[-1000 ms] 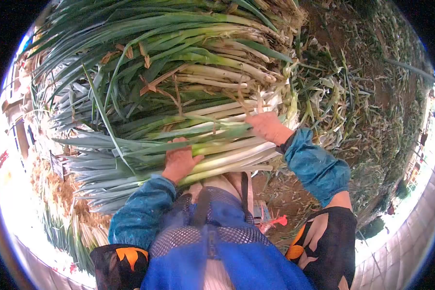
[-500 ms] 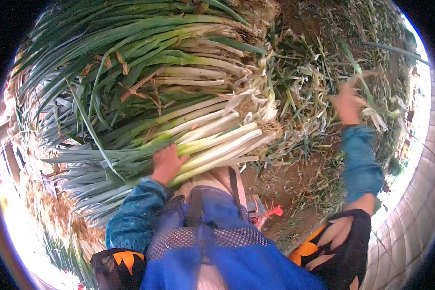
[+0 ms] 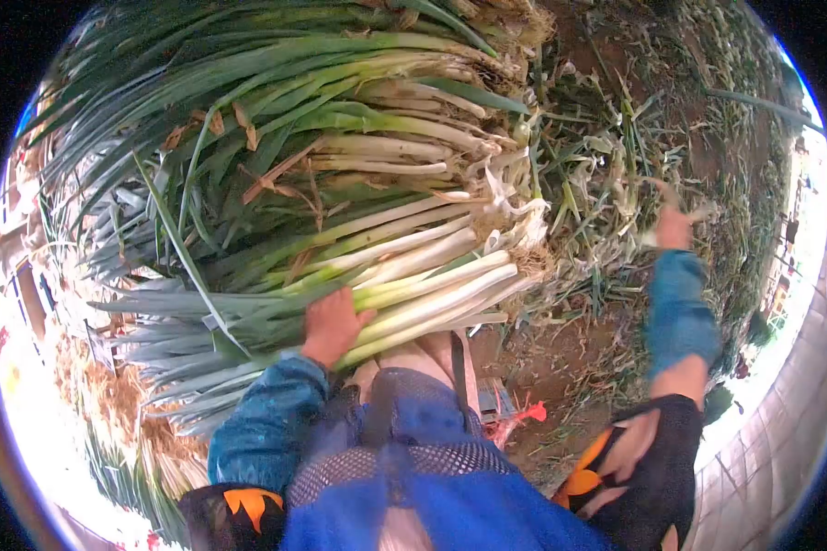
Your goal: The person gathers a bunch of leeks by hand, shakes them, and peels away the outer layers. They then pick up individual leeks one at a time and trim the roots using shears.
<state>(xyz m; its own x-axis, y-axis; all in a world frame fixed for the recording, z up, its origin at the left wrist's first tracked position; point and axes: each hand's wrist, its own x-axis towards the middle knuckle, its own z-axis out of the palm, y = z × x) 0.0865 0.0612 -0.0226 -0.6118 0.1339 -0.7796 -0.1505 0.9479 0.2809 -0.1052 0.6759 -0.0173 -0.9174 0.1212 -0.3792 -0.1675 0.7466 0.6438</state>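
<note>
My left hand (image 3: 334,326) is wrapped over a bundle of long green onions (image 3: 432,294) lying across my lap, at the point where the white stalks turn into leaves. Their roots point right and their leaves fan out to the left. Off to the right, my right hand (image 3: 674,228) reaches out above the ground litter, away from the bundle. Motion smears its fingers, and I cannot make out whether they hold a scrap of leaf. A large pile of green onions (image 3: 377,147) lies just beyond the bundle.
Peeled leaves and husks (image 3: 606,174) cover the soil to the right of the pile. A pink-red strip (image 3: 528,413) lies beside my leg. More onions (image 3: 124,477) and dry straw-coloured matter (image 3: 110,404) are at the lower left. Pale quilted sheeting (image 3: 763,459) borders the right side.
My right hand has moved down slightly; the long leaf strips that showed above it no longer show there. My left hand stays on the bundle. The whole view has shifted slightly.
</note>
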